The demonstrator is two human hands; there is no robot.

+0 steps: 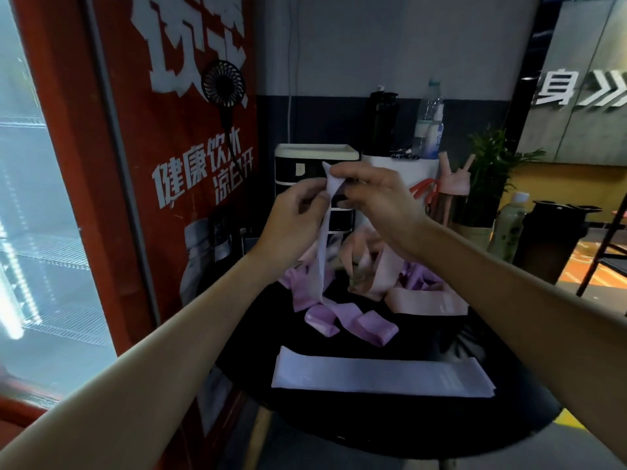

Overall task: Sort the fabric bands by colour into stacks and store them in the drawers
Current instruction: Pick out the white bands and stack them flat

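Both hands are raised over a round black table (424, 432). My left hand (293, 215) and my right hand (376, 201) pinch the top of a pale lilac fabric band (320, 262) that hangs down toward the table. A flat stack of pale lilac bands (380, 373) lies near the front. Loose purple bands (342, 318) and pink bands (376, 269) lie tangled in the middle. A flat pink stack (427, 301) sits at the right. A small black-and-white drawer unit (315, 164) stands at the back, partly hidden by my hands.
A red drinks fridge with a glass door (135, 198) stands close on the left, with a small black fan (224, 84) on it. Behind the drawers stand a dark bottle (383, 120), a clear water bottle (429, 120), a white container (407, 171) and a plant (488, 178).
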